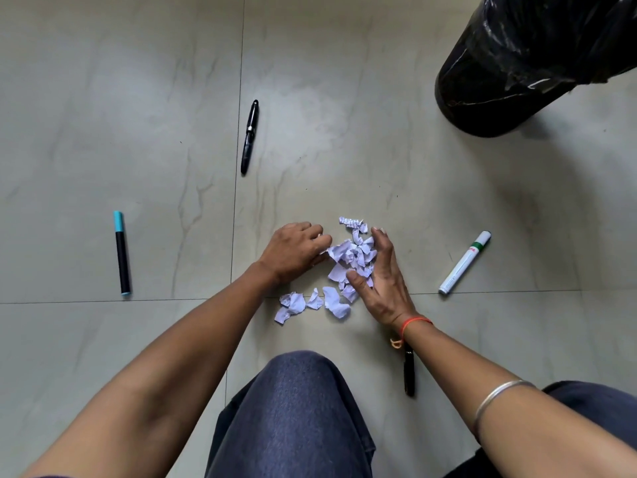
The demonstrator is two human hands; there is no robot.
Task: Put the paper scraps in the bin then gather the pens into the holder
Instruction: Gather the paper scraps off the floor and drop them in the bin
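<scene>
A heap of torn white paper scraps lies on the tiled floor between my hands. My left hand rests curled at the heap's left edge, its fingertips touching scraps. My right hand lies flat with spread fingers against the heap's right side. More scraps lie loose nearer me. Pens are scattered around: a black pen far ahead, a black marker with a blue cap to the left, a white marker to the right, and a black pen partly hidden under my right forearm. The bin, lined with a black bag, stands at the top right.
My knee in dark blue trousers sits just behind the scraps. The floor is pale marbled tile with grout lines. No pen holder is in view.
</scene>
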